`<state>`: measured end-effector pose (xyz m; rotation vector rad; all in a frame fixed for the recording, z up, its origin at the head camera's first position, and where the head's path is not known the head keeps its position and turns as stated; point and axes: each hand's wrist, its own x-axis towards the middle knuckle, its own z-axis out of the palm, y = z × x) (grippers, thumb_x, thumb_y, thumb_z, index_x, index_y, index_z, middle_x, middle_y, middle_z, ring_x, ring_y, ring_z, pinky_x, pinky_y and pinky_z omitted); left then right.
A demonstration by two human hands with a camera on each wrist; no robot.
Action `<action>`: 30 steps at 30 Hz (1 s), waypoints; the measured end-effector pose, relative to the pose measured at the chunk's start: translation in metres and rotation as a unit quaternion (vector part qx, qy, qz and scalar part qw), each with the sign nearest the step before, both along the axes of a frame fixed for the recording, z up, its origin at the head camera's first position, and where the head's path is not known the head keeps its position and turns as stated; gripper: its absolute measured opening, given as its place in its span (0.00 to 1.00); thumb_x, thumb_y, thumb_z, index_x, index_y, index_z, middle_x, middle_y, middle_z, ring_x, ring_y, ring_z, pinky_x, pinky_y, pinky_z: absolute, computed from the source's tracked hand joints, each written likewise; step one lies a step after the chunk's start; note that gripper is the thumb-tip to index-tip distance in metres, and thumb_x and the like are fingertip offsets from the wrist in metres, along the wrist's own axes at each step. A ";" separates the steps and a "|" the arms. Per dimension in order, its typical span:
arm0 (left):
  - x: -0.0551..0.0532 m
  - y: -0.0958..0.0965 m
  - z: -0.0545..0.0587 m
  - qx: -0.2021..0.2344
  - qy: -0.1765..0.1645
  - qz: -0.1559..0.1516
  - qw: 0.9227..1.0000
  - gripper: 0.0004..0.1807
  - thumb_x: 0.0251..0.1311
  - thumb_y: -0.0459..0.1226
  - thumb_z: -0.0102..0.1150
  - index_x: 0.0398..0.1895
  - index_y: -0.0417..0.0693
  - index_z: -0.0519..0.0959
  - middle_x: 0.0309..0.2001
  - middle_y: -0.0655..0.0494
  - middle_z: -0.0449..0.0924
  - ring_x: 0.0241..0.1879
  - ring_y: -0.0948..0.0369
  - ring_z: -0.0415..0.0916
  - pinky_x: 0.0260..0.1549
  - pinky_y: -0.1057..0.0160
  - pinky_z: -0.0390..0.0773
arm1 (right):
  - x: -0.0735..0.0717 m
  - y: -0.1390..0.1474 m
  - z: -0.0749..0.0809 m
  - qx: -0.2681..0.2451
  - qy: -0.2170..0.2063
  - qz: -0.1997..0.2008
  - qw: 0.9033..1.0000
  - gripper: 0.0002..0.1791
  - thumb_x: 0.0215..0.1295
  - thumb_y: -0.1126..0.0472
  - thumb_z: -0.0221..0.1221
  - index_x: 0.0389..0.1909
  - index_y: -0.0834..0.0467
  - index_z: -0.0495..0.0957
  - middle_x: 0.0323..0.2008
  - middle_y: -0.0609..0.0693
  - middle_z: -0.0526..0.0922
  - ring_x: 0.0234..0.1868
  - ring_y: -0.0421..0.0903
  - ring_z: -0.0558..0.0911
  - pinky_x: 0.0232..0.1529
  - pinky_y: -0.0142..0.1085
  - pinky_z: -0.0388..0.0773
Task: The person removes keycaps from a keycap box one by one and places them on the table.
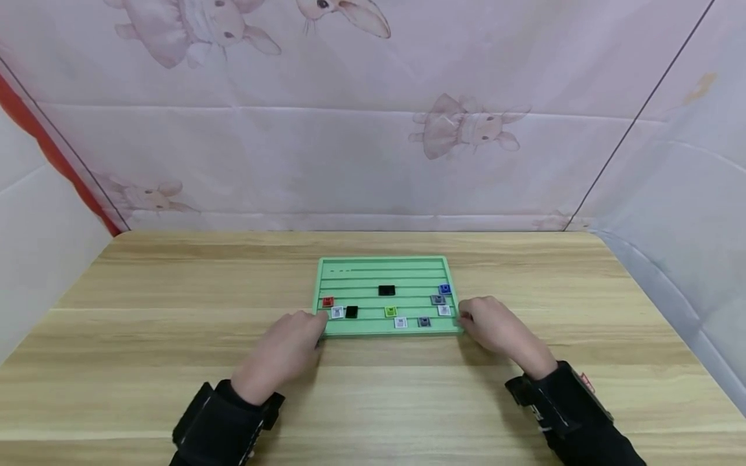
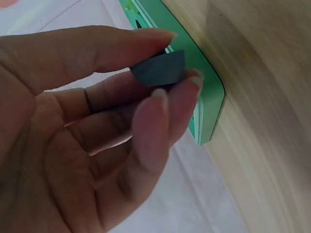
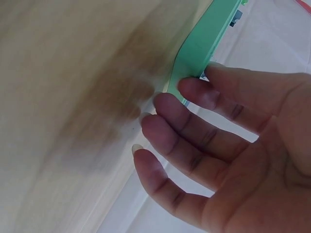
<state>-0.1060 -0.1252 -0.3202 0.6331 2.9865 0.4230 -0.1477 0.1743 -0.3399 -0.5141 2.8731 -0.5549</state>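
Note:
A green keycap tray (image 1: 373, 329) with raised rows lies on the table, holding several small keycaps. My left hand (image 1: 291, 340) is at its front left corner. In the left wrist view, its thumb and fingers pinch a small dark grey keycap (image 2: 160, 68) in front of the tray's edge (image 2: 211, 97). At the front right corner, my right hand (image 1: 495, 323) grips the rim between thumb and index finger. The right wrist view shows the thumb (image 3: 243, 80) on the tray's edge (image 3: 194, 53), while the other fingers curve loosely beside it.
On the tray sit a red keycap (image 1: 327, 301), a lime keycap (image 1: 390, 312), a blue keycap (image 1: 445, 288), and black keycaps, one wider (image 1: 386, 290). White and grey-purple ones lie among them. Behind the wooden table (image 1: 373, 401) hangs a rabbit-print cloth (image 1: 326, 162).

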 end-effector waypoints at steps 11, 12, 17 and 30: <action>0.001 0.001 0.003 0.018 -0.022 -0.003 1.000 0.08 0.43 0.24 0.61 0.20 0.43 0.74 0.21 0.55 0.72 0.23 0.61 0.66 0.25 0.59 0.72 | 0.000 0.000 0.001 0.002 0.000 -0.002 1.000 0.07 0.58 0.68 0.54 0.22 0.59 0.73 0.16 0.48 0.68 0.18 0.42 0.66 0.20 0.34 0.64; 0.001 0.001 0.004 0.017 -0.029 -0.001 0.999 0.07 0.43 0.24 0.61 0.21 0.43 0.75 0.22 0.55 0.73 0.24 0.61 0.67 0.26 0.59 0.73 | 0.000 0.000 0.001 0.002 -0.001 -0.002 1.000 0.07 0.58 0.68 0.54 0.22 0.59 0.73 0.16 0.48 0.68 0.18 0.42 0.66 0.20 0.34 0.65; 0.002 -0.002 0.008 0.019 -0.056 0.016 0.998 0.04 0.48 0.26 0.60 0.26 0.41 0.79 0.30 0.50 0.79 0.32 0.58 0.73 0.34 0.56 0.77 | 0.001 0.000 0.000 0.000 -0.003 0.000 1.000 0.06 0.58 0.68 0.54 0.23 0.59 0.73 0.16 0.48 0.68 0.18 0.42 0.66 0.20 0.35 0.65; 0.000 -0.001 -0.001 0.027 -0.049 -0.021 0.998 0.10 0.40 0.22 0.61 0.16 0.45 0.75 0.21 0.56 0.70 0.24 0.61 0.64 0.24 0.60 0.71 | 0.002 0.000 0.001 -0.002 -0.001 0.002 1.000 0.05 0.58 0.68 0.54 0.24 0.60 0.74 0.17 0.49 0.68 0.18 0.42 0.66 0.20 0.34 0.65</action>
